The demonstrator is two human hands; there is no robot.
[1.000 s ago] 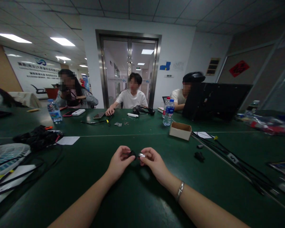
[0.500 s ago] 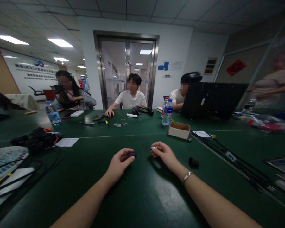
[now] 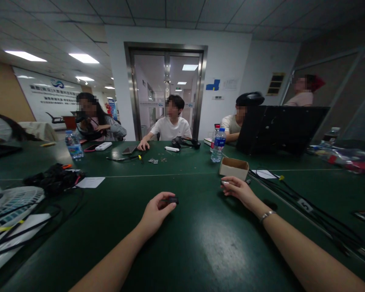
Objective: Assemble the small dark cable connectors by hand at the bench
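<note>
My left hand (image 3: 158,210) is closed around a small black cylindrical piece (image 3: 172,200), its end poking out between thumb and fingers. Farther right, my right hand (image 3: 239,190) pinches a small shiny metal piece (image 3: 224,183) at its fingertips; its exact kind is too small to make out. Just behind the right hand stands an open cardboard box (image 3: 233,168). A dark object (image 3: 270,204) on the green table is mostly covered by my right forearm.
Black cables (image 3: 292,196) run along the right side, near a black monitor (image 3: 280,129). Water bottles (image 3: 218,145) stand beyond the box. On the left lie a white fan (image 3: 21,196), tangled black gear (image 3: 53,180) and paper (image 3: 91,182). Several people sit opposite.
My right hand has moved right with the metal piece, close to the cardboard box. The left hand stays nearly in place. The view has shifted slightly, and a person at the right has moved back.
</note>
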